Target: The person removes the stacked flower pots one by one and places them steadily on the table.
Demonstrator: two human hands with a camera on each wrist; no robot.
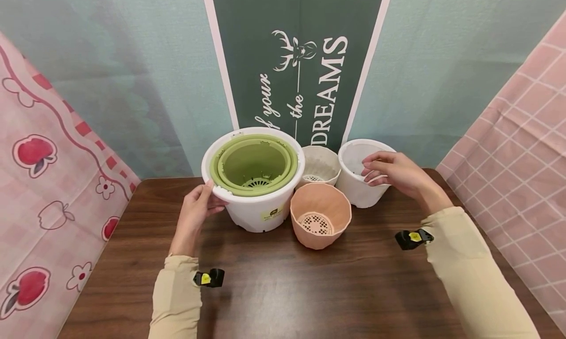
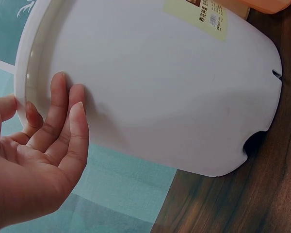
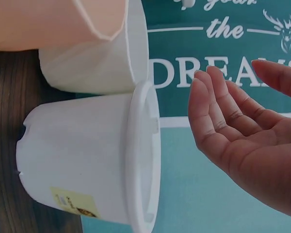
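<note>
The left hand [image 1: 193,209] pinches the big pot [image 1: 247,213] on the worktop [image 1: 287,290] by its rim [image 1: 258,199]; the empty right hand [image 1: 394,171] hovers over the small pot [image 1: 355,189]. Both seem light and stiff, best rim-held.

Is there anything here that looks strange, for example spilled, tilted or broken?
Mainly the lettering on the dark green panel behind the pots: it runs sideways, with DREAMS reading upward. The pots stand upright, and I see no spill on the table.
</note>
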